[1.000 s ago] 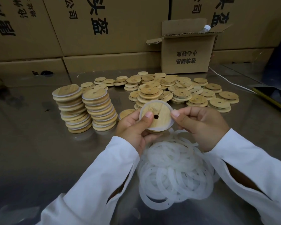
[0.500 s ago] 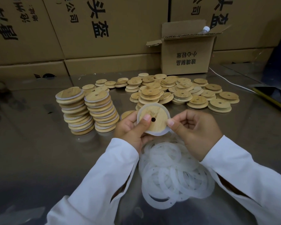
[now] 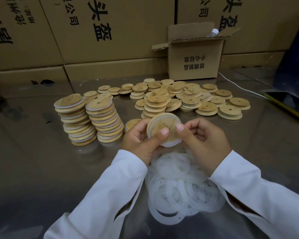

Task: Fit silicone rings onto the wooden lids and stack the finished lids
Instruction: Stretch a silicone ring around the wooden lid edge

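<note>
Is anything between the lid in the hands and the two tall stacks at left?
Only one loose lid, flat on the table by the left hand; the held lid can likely pass above it.

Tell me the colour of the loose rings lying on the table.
The rings are translucent white; head view.

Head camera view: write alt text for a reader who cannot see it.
The left hand and right hand hold a wooden lid with a white silicone ring around it, both thumbs on its face. A pile of loose rings lies beneath on the metal table; two stacks of ringed lids stand left, unringed lids scattered behind.
</note>
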Demonstrator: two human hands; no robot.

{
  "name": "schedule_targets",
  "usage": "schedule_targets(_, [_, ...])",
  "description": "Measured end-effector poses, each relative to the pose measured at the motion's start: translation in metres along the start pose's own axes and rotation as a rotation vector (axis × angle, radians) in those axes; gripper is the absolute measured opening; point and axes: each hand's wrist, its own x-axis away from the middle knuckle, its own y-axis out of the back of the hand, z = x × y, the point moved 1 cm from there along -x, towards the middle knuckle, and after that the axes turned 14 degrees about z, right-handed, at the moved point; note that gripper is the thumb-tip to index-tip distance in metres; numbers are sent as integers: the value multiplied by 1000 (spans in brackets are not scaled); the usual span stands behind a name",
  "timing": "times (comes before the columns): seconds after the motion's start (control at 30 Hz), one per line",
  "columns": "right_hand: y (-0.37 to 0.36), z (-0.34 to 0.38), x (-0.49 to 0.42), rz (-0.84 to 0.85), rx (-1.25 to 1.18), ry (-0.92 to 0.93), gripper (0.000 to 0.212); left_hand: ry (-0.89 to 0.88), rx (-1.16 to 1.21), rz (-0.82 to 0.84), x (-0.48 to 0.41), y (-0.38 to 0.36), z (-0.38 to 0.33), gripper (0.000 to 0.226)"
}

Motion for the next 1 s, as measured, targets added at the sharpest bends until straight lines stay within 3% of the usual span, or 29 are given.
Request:
schedule_targets(0.13, [0, -2, 1, -8, 80, 14, 18, -17, -7, -55, 0, 2, -2, 33])
schedule_targets(0.47, [3, -3, 1, -71, 300, 16, 16, -5, -68, -180, 1, 1, -3, 34])
schedule_targets(0.8, [7, -2, -1, -91, 385, 24, 14, 23, -71, -97, 1, -2, -2, 42])
schedule_targets(1.0, [9, -2, -2, -82, 337, -24, 13, 37, -235, -57, 3, -3, -2, 30])
